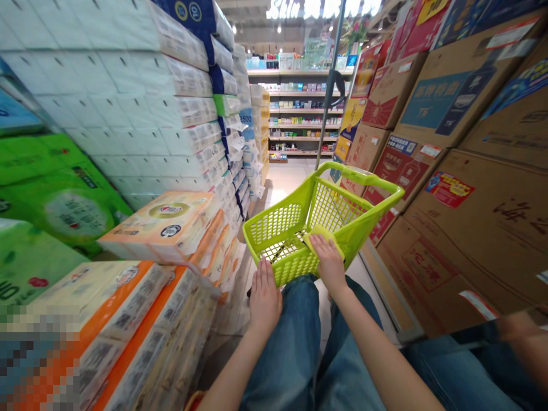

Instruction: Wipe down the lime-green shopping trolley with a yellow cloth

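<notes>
A lime-green shopping basket cart (pixel 295 262) with latticed sides and a raised handle (pixel 363 177) stands tilted in front of my knees. My right hand (pixel 329 264) presses a folded yellow cloth (pixel 329 233) over the cart's near rim, its fingers lying on top of the cloth. Against the near left corner of the cart rests my left hand (pixel 264 297), fingers stretched out and lying flat, with nothing visible in it. Through the lattice at the bottom, some dark parts show.
Stacked white tissue packs (pixel 128 103) and orange-edged packs (pixel 166 222) line the left. Cardboard cartons (pixel 462 228) rise on the right. A metal pole (pixel 327 114) stands behind the cart, with stocked shelves (pixel 303 111) beyond. Another person's jeans (pixel 454 371) appear at lower right.
</notes>
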Tool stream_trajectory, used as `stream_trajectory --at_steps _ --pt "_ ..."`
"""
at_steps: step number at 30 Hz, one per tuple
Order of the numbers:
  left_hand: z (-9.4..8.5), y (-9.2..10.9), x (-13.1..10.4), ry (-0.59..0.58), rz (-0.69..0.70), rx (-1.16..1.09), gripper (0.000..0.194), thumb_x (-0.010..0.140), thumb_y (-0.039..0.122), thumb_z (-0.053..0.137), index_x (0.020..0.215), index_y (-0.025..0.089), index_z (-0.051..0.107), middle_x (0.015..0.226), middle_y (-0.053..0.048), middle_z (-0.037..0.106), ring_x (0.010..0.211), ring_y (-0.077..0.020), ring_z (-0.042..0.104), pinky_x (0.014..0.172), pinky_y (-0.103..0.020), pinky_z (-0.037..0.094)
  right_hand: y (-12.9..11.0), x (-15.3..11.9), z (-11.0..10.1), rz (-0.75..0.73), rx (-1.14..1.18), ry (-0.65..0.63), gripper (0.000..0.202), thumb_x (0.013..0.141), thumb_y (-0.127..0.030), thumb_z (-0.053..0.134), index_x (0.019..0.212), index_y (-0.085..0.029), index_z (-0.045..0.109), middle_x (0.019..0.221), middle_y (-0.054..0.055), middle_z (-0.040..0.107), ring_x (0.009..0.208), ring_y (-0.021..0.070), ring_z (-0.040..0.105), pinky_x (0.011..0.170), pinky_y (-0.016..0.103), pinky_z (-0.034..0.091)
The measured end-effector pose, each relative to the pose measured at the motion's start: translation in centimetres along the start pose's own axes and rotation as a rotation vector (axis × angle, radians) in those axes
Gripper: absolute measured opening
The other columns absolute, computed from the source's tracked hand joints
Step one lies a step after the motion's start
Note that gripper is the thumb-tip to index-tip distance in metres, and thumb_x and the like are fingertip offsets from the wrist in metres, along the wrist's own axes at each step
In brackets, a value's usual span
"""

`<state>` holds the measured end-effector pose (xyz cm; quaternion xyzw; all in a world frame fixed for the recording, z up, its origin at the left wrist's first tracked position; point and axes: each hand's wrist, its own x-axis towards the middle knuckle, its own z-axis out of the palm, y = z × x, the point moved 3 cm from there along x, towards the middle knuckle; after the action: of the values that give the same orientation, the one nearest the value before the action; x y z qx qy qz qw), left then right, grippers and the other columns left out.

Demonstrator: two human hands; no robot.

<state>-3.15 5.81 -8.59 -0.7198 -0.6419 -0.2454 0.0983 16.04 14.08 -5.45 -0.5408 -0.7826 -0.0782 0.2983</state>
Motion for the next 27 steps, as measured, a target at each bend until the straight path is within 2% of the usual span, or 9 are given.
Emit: stream_trajectory --at_steps 3,8,10,12,14,17,19,22,27 --pt "0.1 0.1 0.0 0.01 0.002 0.0 0.089 0.086 0.012 0.047 0.154 0.006 -0.009 0.16 -0.023 0.022 0.149 -0.0303 0.023 0.118 -0.048 0.031 0.2 0.3 0.1 0.102 -0.04 0.006 0.073 0.074 0.007 0.035 0.142 -0.014 0.05 0.145 0.008 0.053 0.139 0.0216 0.043 0.119 0.044 0.028" --pt "1.0 -0.1 -0.2 0.014 -0.003 0.042 0.087 0.085 0.01 0.046 0.155 0.005 -0.006 0.159 -0.023 0.025 0.149 -0.0284 0.023 0.119 -0.046 0.03 -8.5 -1.9 2.6 -0.105 0.039 -0.053 0.065 0.081 0.003 0.037 0.143 -0.013 0.048 0.147 0.008 0.051 0.139 0.0208 0.042 0.117 0.042 0.033" --pt "1.3 -0.2 -0.3 0.023 0.006 0.05 0.086 0.084 0.01 0.045 0.155 0.005 -0.005 0.159 -0.022 0.026 0.149 -0.0276 0.023 0.119 -0.046 0.03 -10.3 -2.5 2.9 -0.188 0.064 -0.071 0.063 0.083 0.001 0.038 0.144 -0.013 0.048 0.147 0.007 0.05 0.139 0.0198 0.043 0.117 0.04 0.034" --pt "1.3 -0.2 -0.2 0.015 0.019 0.036 0.087 0.084 0.009 0.045 0.155 0.006 -0.006 0.16 -0.022 0.024 0.149 -0.0274 0.022 0.119 -0.047 0.03 -9.5 -2.5 2.4 -0.223 0.069 -0.089 0.063 0.083 0.001 0.038 0.143 -0.014 0.048 0.147 0.007 0.051 0.138 0.0192 0.044 0.117 0.04 0.035" --pt "1.2 -0.2 0.1 0.0 0.036 0.001 0.089 0.083 0.007 0.045 0.155 0.007 -0.008 0.161 -0.021 0.021 0.15 -0.0274 0.02 0.119 -0.047 0.029 -7.0 -1.8 1.4 -0.201 0.054 -0.1 0.065 0.081 0.003 0.037 0.142 -0.014 0.049 0.146 0.006 0.053 0.138 0.019 0.044 0.117 0.04 0.034" --pt "0.9 0.0 0.5 0.0 0.053 -0.051 0.09 0.082 0.006 0.045 0.155 0.008 -0.008 0.162 -0.02 0.02 0.15 -0.0277 0.018 0.119 -0.048 0.029 -2.8 -0.8 0.1 -0.057 -0.01 -0.077 0.068 0.078 0.005 0.036 0.141 -0.013 0.051 0.144 0.008 0.055 0.137 0.0202 0.046 0.117 0.041 0.033" --pt "0.9 0.2 0.7 0.007 0.052 -0.066 0.09 0.082 0.006 0.045 0.155 0.008 -0.008 0.161 -0.02 0.021 0.15 -0.0279 0.017 0.119 -0.048 0.028 -1.9 -0.6 -0.1 0.032 -0.056 -0.055 0.067 0.077 0.005 0.037 0.141 -0.012 0.051 0.143 0.01 0.055 0.136 0.0215 0.047 0.117 0.042 0.033" --pt "1.3 0.3 1.0 0.011 0.024 -0.056 0.091 0.081 0.007 0.047 0.155 0.006 -0.006 0.161 -0.021 0.021 0.151 -0.0279 0.017 0.12 -0.047 0.028 -4.4 -0.9 0.9 0.031 -0.067 -0.051 0.064 0.08 0.003 0.039 0.142 -0.011 0.05 0.144 0.011 0.054 0.137 0.0221 0.046 0.117 0.042 0.033" --pt "1.8 -0.5 1.5 0.009 -0.038 0.003 0.088 0.081 0.006 0.045 0.155 0.006 -0.003 0.159 -0.023 0.026 0.149 -0.0273 0.021 0.119 -0.047 0.028 -10.1 -1.3 3.0 -0.163 0.014 -0.099 0.054 0.087 -0.004 0.041 0.14 -0.011 0.051 0.143 0.011 0.055 0.135 0.022 0.047 0.116 0.04 0.035"
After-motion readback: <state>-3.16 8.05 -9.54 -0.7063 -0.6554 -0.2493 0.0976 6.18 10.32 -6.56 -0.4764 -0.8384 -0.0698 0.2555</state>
